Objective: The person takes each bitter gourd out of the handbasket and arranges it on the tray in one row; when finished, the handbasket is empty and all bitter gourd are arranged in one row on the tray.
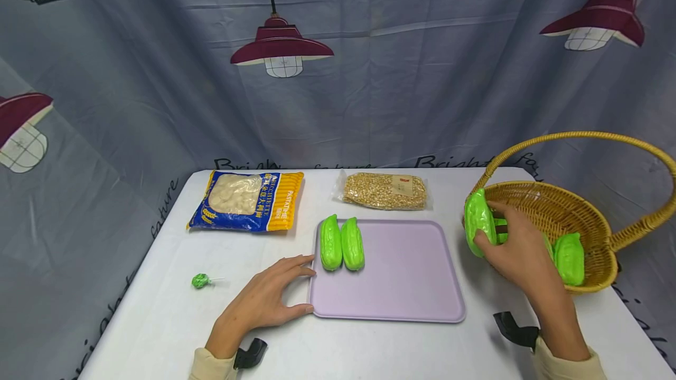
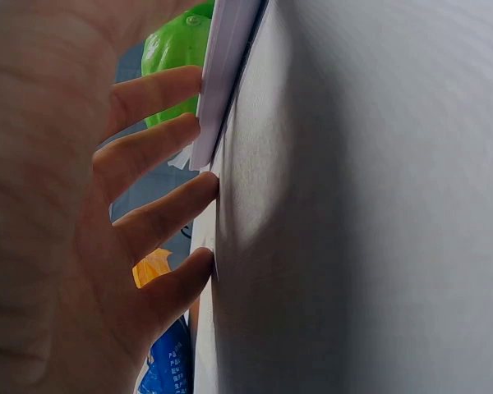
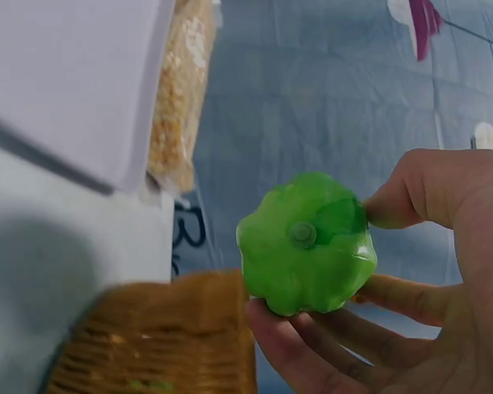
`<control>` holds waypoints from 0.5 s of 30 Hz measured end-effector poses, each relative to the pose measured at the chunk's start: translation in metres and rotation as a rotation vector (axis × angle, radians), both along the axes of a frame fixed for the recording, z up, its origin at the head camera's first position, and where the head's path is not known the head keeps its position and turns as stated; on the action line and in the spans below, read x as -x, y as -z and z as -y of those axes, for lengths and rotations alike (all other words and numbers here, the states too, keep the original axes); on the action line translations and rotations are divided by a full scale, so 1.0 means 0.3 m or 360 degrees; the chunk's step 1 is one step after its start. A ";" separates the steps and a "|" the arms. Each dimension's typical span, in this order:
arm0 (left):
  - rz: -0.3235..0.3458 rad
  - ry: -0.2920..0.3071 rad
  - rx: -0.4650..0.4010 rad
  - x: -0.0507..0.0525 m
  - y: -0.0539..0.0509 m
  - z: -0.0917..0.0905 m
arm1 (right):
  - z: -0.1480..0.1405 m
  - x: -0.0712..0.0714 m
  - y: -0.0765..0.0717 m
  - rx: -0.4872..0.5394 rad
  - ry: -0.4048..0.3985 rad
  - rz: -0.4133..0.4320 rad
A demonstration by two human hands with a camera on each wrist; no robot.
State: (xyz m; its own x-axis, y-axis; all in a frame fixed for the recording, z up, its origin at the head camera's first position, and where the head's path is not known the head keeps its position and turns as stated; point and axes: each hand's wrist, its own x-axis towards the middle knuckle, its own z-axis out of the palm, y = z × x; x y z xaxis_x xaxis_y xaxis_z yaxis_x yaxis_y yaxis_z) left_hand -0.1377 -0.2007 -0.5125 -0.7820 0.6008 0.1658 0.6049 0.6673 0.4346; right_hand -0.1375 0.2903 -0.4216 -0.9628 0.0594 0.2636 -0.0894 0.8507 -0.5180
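gripping a green ridged vegetable [image 1: 479,221] between thumb and fingers, the right hand [image 1: 520,245] is at the left rim of the wicker basket [image 1: 554,201], with the lilac tray [image 1: 401,274] to its left across a strip of white table [image 1: 153,333]. the held piece's long axis runs nearly up and down in the head view, much like that of the two green pieces [image 1: 341,244] side by side at the tray's left end; the open space on the tray is on the right hand's side. the left hand [image 1: 269,295], fingers spread and holding nothing, touches the tray's left edge, well apart from the right. the blue-and-yellow bag [image 1: 245,201] reads "pastatime" and "...ecchiette" beside chinese characters; the grain packet's [image 1: 377,190] label is too small to read; the grey curtain [image 1: 369,116] carries a script "brigh...".
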 end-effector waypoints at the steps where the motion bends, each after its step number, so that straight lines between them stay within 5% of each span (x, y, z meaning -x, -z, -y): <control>1: -0.0003 0.0000 0.0002 0.000 0.000 0.000 | 0.010 0.004 0.004 -0.0013 -0.0011 -0.0005; 15: -0.0036 0.0006 0.0001 -0.003 0.001 0.001 | 0.134 0.075 0.021 -0.0051 -0.0203 0.0018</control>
State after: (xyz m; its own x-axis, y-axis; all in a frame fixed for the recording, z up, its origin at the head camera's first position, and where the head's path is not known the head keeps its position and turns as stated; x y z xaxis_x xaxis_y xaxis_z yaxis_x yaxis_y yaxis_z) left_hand -0.1367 -0.2010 -0.5129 -0.7757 0.6039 0.1832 0.6171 0.6652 0.4203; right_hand -0.1600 0.2501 -0.4279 -0.9649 -0.0718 0.2527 -0.1921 0.8489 -0.4925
